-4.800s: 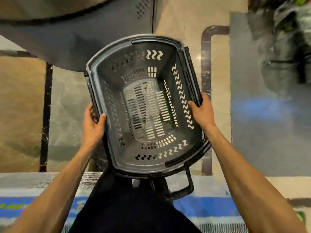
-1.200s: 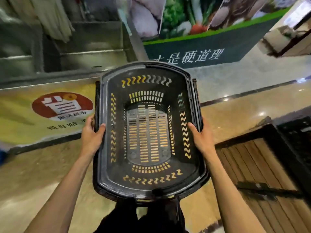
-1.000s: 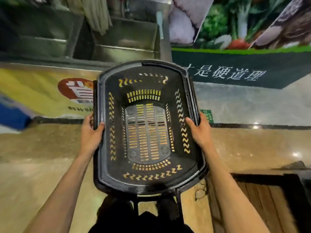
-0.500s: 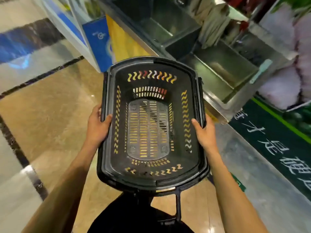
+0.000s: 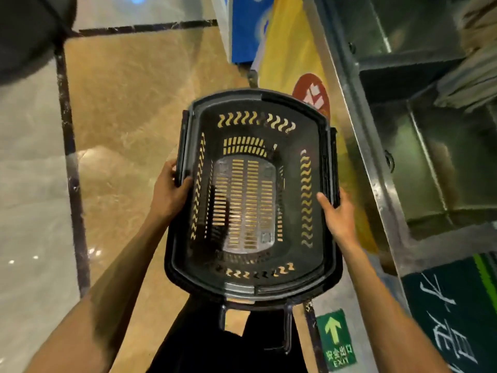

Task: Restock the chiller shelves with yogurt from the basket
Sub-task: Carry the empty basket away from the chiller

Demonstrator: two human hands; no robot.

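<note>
Black basket (image 5: pixel 252 288) between hands | left hand (image 5: pixel 170 193) grips rim | right hand (image 5: pixel 337 219) grips rim

The basket (image 5: pixel 227 96) hangs over the floor (image 5: pixel 129 109), the left hand (image 5: pixel 172 193) on its left rim and the right hand (image 5: pixel 337 215) on its right rim. A sink (image 5: pixel 430 162) lies to its right, and an exit sign (image 5: pixel 336 343) lies on the floor beside its near right corner
</note>
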